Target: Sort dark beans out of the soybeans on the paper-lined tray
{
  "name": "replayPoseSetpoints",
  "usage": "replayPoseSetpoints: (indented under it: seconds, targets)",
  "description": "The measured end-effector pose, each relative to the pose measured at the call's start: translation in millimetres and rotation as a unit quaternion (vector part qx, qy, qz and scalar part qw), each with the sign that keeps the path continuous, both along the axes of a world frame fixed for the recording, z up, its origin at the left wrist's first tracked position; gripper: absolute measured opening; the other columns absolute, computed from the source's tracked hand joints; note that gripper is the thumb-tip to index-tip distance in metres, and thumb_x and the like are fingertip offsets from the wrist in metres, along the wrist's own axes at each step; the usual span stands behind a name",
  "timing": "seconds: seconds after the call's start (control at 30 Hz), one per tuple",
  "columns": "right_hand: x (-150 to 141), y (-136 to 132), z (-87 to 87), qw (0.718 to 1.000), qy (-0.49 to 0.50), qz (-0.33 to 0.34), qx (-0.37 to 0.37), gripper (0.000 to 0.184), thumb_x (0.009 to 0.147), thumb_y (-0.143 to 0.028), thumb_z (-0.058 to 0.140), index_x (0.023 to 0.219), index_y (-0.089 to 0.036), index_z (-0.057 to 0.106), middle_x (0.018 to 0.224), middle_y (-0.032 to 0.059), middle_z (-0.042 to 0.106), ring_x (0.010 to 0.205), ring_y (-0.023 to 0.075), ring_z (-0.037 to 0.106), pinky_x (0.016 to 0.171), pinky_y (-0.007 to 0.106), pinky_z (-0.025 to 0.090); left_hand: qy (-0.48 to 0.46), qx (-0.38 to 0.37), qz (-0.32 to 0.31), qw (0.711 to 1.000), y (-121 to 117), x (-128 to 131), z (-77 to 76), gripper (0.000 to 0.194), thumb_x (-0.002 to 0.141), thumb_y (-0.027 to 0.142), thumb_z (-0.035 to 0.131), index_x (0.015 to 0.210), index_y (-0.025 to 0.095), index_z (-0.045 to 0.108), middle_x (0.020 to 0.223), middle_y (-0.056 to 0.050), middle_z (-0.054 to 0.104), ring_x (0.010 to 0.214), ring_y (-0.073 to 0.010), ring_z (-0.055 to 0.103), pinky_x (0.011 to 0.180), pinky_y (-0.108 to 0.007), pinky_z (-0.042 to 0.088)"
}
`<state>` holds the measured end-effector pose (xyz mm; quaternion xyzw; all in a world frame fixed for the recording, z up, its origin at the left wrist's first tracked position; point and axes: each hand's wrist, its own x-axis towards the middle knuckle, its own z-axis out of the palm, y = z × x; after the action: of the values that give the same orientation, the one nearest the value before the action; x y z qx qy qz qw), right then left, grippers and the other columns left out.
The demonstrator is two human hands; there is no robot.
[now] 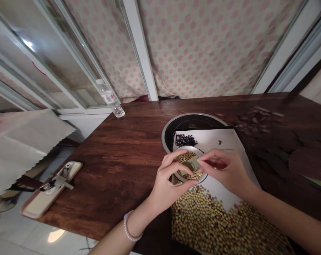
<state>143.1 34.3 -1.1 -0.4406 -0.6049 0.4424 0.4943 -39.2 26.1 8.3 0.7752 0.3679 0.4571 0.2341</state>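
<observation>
Yellow round soybeans (185,158) fill a shallow white dish (202,179), held above a white paper sheet (219,141) on the dark wooden counter (109,159) — left hand (167,184) curled around the dish rim, right hand (222,170) with its fingers (204,161) pinching a folded tan card scrap (192,164) inside the dish. Step in hand looks like card-in-dish work; next move calls for a steady pinch. Fingers hide part of the card — can't tell what's under it.
</observation>
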Motion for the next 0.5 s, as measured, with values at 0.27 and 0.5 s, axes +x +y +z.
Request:
replayPoseSetpoints:
  seconds: [0.27, 0.5]
  targets:
    - [-1.0, -6.9, 1.7, 0.995, -0.013, -0.059, 0.080, 0.008, 0.076, -0.019, 0.063, 0.082, -0.024, 0.062, 0.062, -0.0002, 0.067, 0.057, 0.0161, 0.066, 0.052, 0.027, 0.053, -0.116, -0.104, 0.047, 0.987, -4.8, -5.7, 2.9, 0.049, 0.085, 0.027, 0.052, 0.048, 0.017, 0.021, 0.049, 0.005, 0.021, 0.046, -0.0067, 0.022, 0.044, -0.023, 0.021]
    - [11.1, -20.1, 4.6, 0.969, -0.107, -0.017, 0.223, 0.021, 0.075, -0.015, 0.062, 0.090, -0.030, 0.065, 0.084, -0.0011, 0.072, 0.074, 0.0179, 0.068, 0.062, 0.029, 0.058, -0.121, -0.296, -0.112, 0.941, -2.4, -9.1, 2.2, 0.059, 0.090, 0.048, 0.033, 0.042, 0.016, 0.046, 0.040, 0.003, 0.026, 0.040, -0.0079, 0.026, 0.043, -0.027, 0.019]
